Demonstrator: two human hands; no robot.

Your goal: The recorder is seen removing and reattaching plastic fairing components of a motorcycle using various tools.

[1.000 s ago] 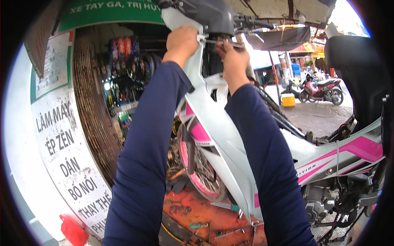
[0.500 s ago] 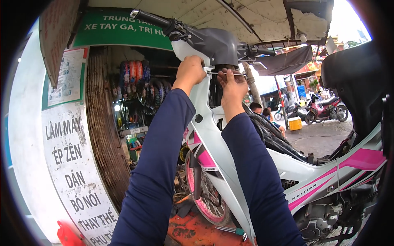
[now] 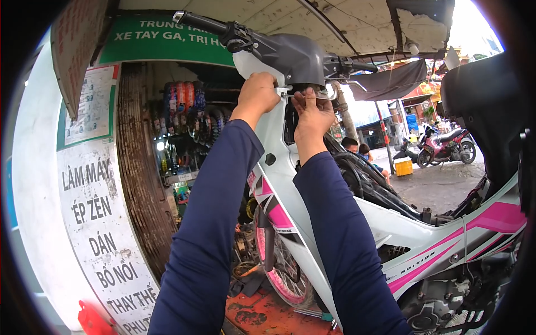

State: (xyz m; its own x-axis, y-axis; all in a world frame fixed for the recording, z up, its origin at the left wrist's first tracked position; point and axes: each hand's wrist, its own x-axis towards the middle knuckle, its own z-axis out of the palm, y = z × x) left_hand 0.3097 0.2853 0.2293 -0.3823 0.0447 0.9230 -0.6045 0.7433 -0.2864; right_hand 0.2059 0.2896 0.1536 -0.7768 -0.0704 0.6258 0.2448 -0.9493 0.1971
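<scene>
A white and pink motorbike (image 3: 304, 206) stands before me, its dark handlebar cover (image 3: 290, 58) at the top. My left hand (image 3: 258, 96) is closed at the upper edge of the white front panel (image 3: 279, 131), beside a small white tab (image 3: 283, 90). Just under the handlebar cover, my right hand (image 3: 314, 116) pinches a thin bent metal rod (image 3: 335, 92). The rod's bent end sticks out past the fingers on the right, and its straight part runs toward the tab. My fingers hide most of it, and its exact kind is unclear.
Black cables and frame parts (image 3: 371, 195) lie exposed behind the front panel. The engine (image 3: 438, 304) is at lower right. Tyres (image 3: 187, 103) hang in the shop at left. A hand tool (image 3: 312, 314) lies on the red stand (image 3: 251, 312). People sit near a yellow box (image 3: 403, 166).
My right hand has shifted slightly left, and the rod's bent end now points up higher beside it. My left hand stays at the panel.
</scene>
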